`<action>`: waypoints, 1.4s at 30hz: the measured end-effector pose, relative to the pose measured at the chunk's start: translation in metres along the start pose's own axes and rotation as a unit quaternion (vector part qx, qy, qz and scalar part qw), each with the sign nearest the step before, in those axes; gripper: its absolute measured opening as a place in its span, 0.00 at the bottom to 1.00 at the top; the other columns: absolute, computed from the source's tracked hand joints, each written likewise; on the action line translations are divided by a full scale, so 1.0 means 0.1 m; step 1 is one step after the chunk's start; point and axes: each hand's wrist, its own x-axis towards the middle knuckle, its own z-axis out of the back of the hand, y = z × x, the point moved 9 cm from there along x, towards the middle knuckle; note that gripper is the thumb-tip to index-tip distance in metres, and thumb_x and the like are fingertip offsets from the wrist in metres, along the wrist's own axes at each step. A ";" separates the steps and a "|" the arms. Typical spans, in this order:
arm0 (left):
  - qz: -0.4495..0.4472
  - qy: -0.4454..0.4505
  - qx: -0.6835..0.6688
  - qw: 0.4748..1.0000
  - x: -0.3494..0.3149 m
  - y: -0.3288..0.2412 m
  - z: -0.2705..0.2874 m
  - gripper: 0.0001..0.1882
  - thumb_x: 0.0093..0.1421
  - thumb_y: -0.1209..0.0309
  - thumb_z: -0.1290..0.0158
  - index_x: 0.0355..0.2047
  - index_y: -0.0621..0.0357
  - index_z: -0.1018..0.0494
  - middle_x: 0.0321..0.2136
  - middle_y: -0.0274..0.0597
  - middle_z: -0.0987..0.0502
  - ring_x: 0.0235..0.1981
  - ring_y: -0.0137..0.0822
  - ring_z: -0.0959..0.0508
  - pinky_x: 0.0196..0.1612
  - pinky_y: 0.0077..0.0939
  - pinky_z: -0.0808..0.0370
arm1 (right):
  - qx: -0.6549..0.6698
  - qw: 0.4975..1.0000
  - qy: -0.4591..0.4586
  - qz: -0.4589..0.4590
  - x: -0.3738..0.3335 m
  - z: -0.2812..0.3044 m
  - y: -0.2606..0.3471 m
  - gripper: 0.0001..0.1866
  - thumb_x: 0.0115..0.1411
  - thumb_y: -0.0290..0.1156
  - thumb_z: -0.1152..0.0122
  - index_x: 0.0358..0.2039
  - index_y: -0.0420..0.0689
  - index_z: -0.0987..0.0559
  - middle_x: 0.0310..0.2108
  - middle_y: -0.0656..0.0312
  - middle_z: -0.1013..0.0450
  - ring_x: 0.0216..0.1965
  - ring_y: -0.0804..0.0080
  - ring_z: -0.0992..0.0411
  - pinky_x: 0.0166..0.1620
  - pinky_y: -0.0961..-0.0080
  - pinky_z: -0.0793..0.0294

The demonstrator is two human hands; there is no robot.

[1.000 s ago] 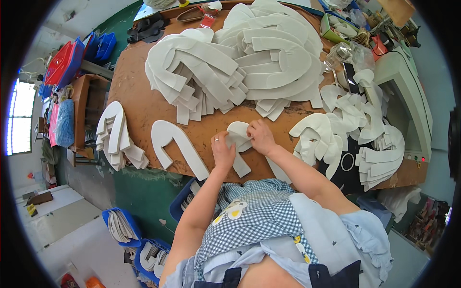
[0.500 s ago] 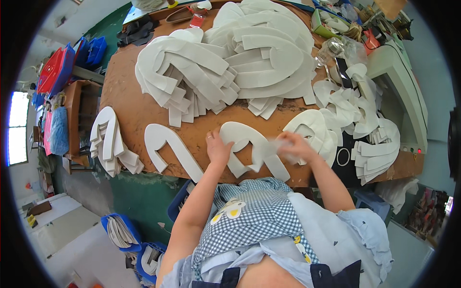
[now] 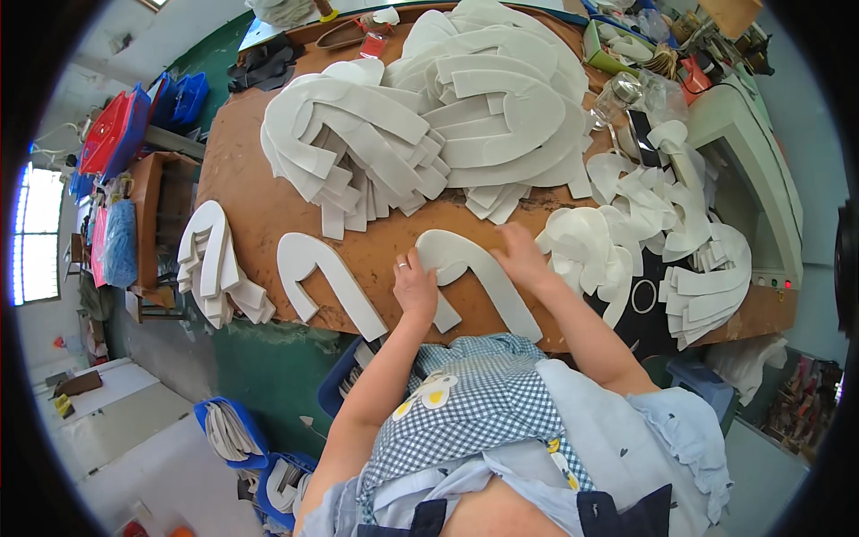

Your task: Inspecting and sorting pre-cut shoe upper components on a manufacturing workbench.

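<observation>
In front of me, a white U-shaped padded piece (image 3: 492, 282) lies on the brown table, its open end toward me. My left hand (image 3: 416, 286) is closed on its left arm, fingers bent over the edge. A small thin white curved piece (image 3: 454, 269) shows inside the bend, beside those fingers. At the outer right edge is my right hand (image 3: 523, 255), thumb and forefinger apart, holding nothing I can see. To the left lies another single U-shaped piece (image 3: 335, 285). On the right sits a loose pile of thin curved white pieces (image 3: 586, 246).
Large heaps of white U-shaped pieces (image 3: 358, 134) cover the far part of the table (image 3: 237, 148). Smaller stacks stand at the left (image 3: 213, 259) and the right (image 3: 711, 286). A pale machine housing (image 3: 761, 161) borders the right side. Blue bins (image 3: 228, 430) stand below, left.
My right hand has moved left and up from the thin pieces to the U-shaped piece, and the thin white piece it carried has left it. The fingers of my left hand have drawn together.
</observation>
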 end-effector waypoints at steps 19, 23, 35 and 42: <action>-0.068 -0.122 -0.028 0.990 -0.03 -0.05 0.13 0.23 0.43 0.79 0.41 0.41 0.58 0.35 0.41 0.45 0.31 0.43 0.45 0.29 0.40 0.36 0.27 | -0.084 0.996 0.027 0.010 0.13 -0.49 0.45 0.30 0.39 0.31 0.26 0.41 0.42 0.32 0.42 0.54 0.36 0.47 0.54 0.37 0.48 0.62 0.32; -0.116 -0.128 -0.004 0.985 -0.05 -0.05 0.02 0.23 0.41 0.79 0.38 0.38 0.58 0.35 0.39 0.46 0.32 0.40 0.50 0.30 0.41 0.38 0.29 | -0.086 0.995 -0.010 0.051 0.07 -0.43 0.55 0.29 0.38 0.30 0.27 0.40 0.43 0.32 0.41 0.55 0.36 0.46 0.55 0.36 0.46 0.62 0.33; 0.006 -0.060 -0.116 0.991 -0.02 0.27 0.04 0.22 0.47 0.76 0.41 0.43 0.60 0.35 0.40 0.50 0.31 0.42 0.51 0.29 0.44 0.38 0.28 | 0.002 0.995 -0.043 0.091 -0.09 -0.36 0.65 0.20 0.44 0.22 0.36 0.39 0.44 0.31 0.37 0.56 0.32 0.42 0.57 0.32 0.45 0.66 0.31; -0.008 0.004 -0.149 0.989 -0.02 0.26 -0.03 0.23 0.48 0.76 0.41 0.44 0.60 0.35 0.41 0.52 0.31 0.42 0.53 0.29 0.43 0.39 0.28 | 0.028 0.988 -0.076 0.128 -0.20 -0.20 0.80 0.13 0.48 0.22 0.40 0.36 0.43 0.28 0.34 0.56 0.29 0.37 0.57 0.28 0.38 0.66 0.27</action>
